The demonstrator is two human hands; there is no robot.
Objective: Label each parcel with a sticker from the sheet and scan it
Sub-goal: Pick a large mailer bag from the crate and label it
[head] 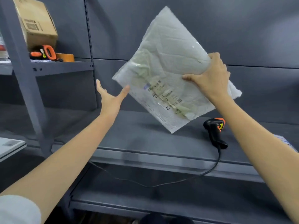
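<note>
A flat parcel (163,65), a clear plastic bag with pale fabric inside and small printed text on its lower half, hangs tilted in the air above the grey shelf (145,143). My right hand (210,78) grips its right edge, thumb in front and fingers curled behind. My left hand (111,96) is spread open just left of the parcel, its thumb tip touching or nearly touching the bag's lower left edge. A black and orange barcode scanner (215,131) lies on the shelf under my right forearm, its cable trailing down over the shelf's front. A corner of white printed paper (284,140) shows at the far right.
A grey upright post (24,70) stands at the left. The upper left shelf holds a cardboard box (37,21), an orange tape dispenser (47,52) and a roll of brown tape (66,57). A white flat item (9,146) lies at the left edge.
</note>
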